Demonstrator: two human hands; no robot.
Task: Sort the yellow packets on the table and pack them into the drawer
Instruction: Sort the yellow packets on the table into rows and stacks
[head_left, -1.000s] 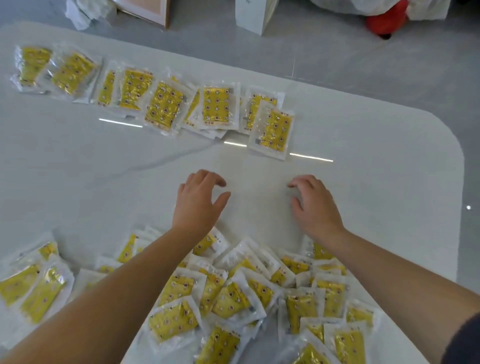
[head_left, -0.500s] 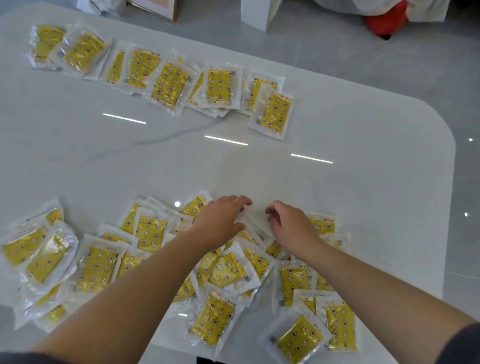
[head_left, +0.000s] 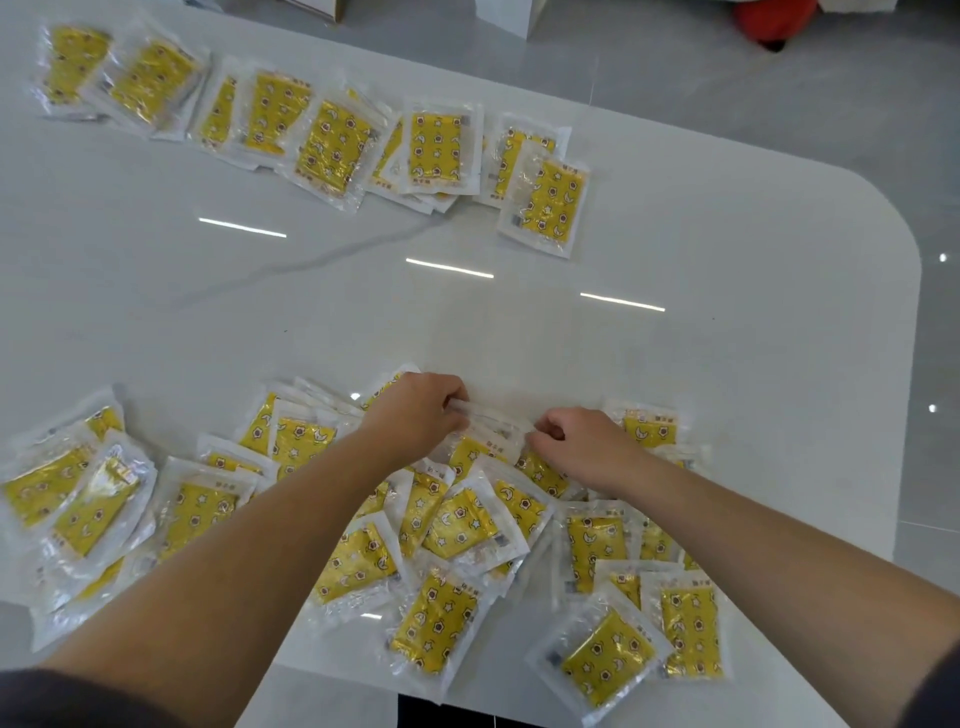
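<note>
Lying among others on the white worktop (head_left: 363, 312), a yellow clear-plastic packet (head_left: 491, 422) is being pinched by the left hand (head_left: 418, 413) and the right hand (head_left: 584, 441).

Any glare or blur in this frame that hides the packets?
Head view: three light streaks glare off the bare table, missing the packets; the far row smears toward the top left; the near pile shows its prints crisply.

our left hand (head_left: 415, 410) and right hand (head_left: 584, 447) curl their tips out of sight on a packet (head_left: 491, 420) — our forearms (head_left: 270, 530) cover some near packets (head_left: 457, 525); a red object (head_left: 771, 23) is cut off by the top edge.
</note>
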